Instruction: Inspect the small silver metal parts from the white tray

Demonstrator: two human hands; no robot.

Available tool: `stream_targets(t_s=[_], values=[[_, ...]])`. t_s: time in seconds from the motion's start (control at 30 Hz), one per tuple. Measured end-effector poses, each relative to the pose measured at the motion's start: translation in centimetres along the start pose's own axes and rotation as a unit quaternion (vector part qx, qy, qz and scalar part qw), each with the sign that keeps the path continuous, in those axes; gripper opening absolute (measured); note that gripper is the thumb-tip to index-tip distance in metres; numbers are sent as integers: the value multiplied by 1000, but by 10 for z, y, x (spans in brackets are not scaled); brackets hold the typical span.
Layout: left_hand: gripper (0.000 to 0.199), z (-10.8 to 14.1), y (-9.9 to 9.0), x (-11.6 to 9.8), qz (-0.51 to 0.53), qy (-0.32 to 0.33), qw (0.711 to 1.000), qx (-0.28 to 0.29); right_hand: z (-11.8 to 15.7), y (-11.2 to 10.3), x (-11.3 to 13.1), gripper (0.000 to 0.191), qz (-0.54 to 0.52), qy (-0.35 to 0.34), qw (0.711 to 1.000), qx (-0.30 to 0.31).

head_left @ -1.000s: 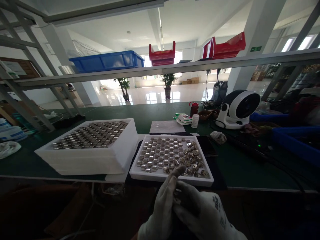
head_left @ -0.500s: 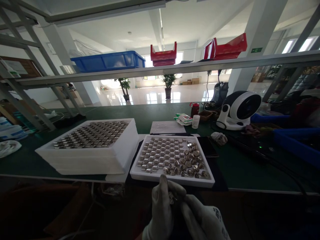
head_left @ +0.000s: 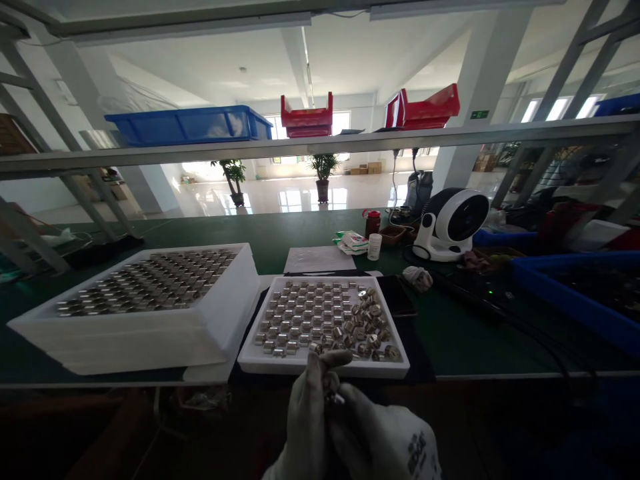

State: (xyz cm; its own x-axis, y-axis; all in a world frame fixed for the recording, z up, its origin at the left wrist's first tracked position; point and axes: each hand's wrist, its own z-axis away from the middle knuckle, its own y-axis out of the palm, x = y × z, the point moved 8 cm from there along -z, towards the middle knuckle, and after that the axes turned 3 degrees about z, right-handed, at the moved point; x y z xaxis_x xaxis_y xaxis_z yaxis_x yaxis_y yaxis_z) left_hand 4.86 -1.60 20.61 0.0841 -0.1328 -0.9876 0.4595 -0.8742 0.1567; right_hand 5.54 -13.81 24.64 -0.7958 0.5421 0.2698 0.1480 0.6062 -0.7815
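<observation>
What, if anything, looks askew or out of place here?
Mainly the jumbled metal parts at the right of the low white tray: they lie heaped at mixed angles, while the lined-up parts on its left sit in tidy rows.

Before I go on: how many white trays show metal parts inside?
2. The right tray lies just beyond the left hand and right hand; the left tray stands beside it, looking like a stack, so more may be hidden underneath.
</observation>
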Motion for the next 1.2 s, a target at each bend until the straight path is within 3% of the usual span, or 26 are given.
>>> stream_targets(t_s=[0.07, 0.13, 0.2, 0.23, 0.3, 0.4, 0.47, 0.57, 0.67, 0.73, 0.8, 1.0, 1.1, 1.2], values=[[66, -9, 16, -9, -28, -6, 997, 67, -8, -6, -18, 44, -129, 26, 991, 3], [64, -27, 39, -25, -105, 33, 981, 158, -16, -8, -40, 41, -202, 59, 978, 10], [55, -58, 67, -40, -233, 111, 937, 235, -24, -6, -76, 35, -204, 152, 967, 19], [51, -78, 82, -44, -320, 152, 898, 261, -27, -5, -97, 35, -197, 210, 957, 22], [42, -129, 104, -45, -388, 175, 862, 273, -35, -3, -136, 39, -191, 297, 935, 33], [37, -202, 133, -27, -500, 157, 807, 274, -59, -3, -180, 40, -167, 317, 932, 50], [31, -235, 148, -10, -564, 138, 762, 287, -76, -3, -201, 36, -141, 325, 932, 72], [23, -257, 164, 9, -620, 129, 704, 321, -100, -1, -223, 35, -93, 349, 927, 103], [19, -260, 170, 15, -631, 133, 683, 344, -122, 5, -232, 39, -55, 354, 926, 121], [21, -258, 169, 10, -619, 135, 693, 343, -135, 12, -235, 40, -40, 348, 928, 128], [28, -255, 163, -1, -589, 138, 725, 330, -145, 23, -237, 39, -29, 341, 930, 135], [46, -226, 115, -63, -375, 124, 879, 268, -158, 52, -245, 37, -8, 340, 922, 184], [50, -195, 90, -82, -251, 91, 919, 291, -155, 45, -240, 35, -25, 342, 923, 173], [54, -155, 68, -83, -162, 57, 939, 297, -136, 28, -217, 35, -73, 355, 923, 126]])
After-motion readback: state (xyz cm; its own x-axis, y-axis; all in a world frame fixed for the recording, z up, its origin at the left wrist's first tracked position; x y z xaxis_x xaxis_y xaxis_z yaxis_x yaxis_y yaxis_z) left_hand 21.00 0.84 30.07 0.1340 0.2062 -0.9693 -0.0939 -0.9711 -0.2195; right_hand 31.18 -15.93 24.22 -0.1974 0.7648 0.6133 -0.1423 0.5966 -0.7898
